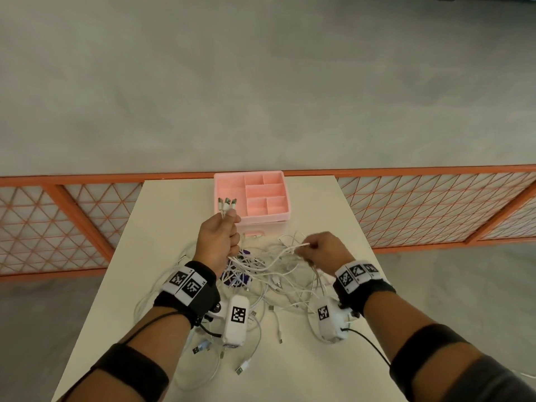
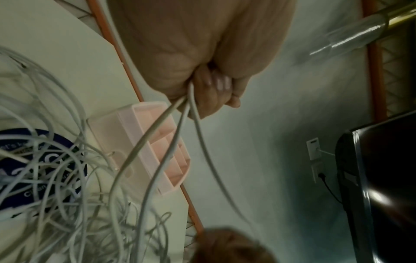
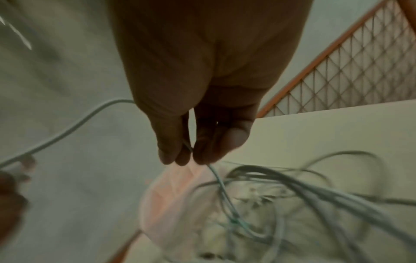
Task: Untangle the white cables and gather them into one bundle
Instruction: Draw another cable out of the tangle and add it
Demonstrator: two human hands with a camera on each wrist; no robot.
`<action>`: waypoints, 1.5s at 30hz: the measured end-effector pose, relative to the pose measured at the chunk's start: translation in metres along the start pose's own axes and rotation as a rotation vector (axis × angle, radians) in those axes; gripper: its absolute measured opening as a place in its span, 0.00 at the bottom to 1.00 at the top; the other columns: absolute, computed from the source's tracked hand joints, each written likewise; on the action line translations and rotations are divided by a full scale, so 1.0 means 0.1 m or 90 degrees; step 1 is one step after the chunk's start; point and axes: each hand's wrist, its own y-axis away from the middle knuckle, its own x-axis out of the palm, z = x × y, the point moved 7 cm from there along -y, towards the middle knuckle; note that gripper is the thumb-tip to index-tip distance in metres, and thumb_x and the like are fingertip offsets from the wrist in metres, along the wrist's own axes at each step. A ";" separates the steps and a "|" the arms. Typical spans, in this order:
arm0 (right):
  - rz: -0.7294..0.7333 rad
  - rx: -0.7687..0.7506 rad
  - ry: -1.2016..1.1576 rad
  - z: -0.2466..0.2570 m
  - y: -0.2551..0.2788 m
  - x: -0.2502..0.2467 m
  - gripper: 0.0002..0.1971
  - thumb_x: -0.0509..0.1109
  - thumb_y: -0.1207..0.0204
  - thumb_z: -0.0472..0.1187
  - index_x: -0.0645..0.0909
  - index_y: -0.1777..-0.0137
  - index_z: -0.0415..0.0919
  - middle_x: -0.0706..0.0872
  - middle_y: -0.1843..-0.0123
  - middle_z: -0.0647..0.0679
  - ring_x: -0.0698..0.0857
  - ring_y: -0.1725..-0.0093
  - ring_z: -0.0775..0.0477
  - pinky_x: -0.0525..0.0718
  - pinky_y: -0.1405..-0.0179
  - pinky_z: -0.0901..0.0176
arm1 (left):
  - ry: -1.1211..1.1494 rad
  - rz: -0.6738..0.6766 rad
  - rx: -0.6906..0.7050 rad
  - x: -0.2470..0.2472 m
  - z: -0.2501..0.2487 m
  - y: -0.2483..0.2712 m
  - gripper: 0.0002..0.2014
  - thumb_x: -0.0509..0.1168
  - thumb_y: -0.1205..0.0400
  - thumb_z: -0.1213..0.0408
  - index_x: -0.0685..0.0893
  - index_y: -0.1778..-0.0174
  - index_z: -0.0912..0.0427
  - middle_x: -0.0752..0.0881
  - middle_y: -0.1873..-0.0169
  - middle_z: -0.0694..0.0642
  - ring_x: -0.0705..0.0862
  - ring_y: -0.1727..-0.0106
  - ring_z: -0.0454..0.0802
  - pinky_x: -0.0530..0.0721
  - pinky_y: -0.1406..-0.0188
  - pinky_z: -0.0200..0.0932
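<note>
A tangle of white cables [image 1: 269, 282] lies on the white table [image 1: 333, 358] between my wrists. My left hand [image 1: 222, 235] is raised over the table and grips three cables in a fist, their plug ends [image 1: 227, 203] sticking up above the knuckles. From that fist [image 2: 211, 92] the three strands [image 2: 171, 142] hang down into the pile. My right hand [image 1: 322, 246] pinches one thin white cable [image 1: 293, 249] between thumb and fingertips [image 3: 180, 156]. That cable [image 3: 221, 185] runs down into the blurred tangle.
A pink compartment tray [image 1: 262, 195] stands at the table's far edge, just beyond my left hand. A dark blue round sticker or disc [image 2: 27, 170] lies under the cable pile. An orange mesh fence [image 1: 435, 204] runs behind the table. Loose USB plugs [image 1: 242, 368] lie near the front.
</note>
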 end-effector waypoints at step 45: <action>-0.421 -0.143 -0.343 0.99 -0.01 -1.27 0.12 0.66 0.21 0.39 0.87 0.63 0.48 0.85 0.70 0.60 0.79 0.67 0.55 0.82 0.54 0.50 | -0.023 0.063 -0.047 0.01 0.28 0.14 0.08 0.70 0.17 0.66 0.94 0.57 0.57 0.80 0.68 0.53 0.60 0.79 0.43 0.59 0.83 0.35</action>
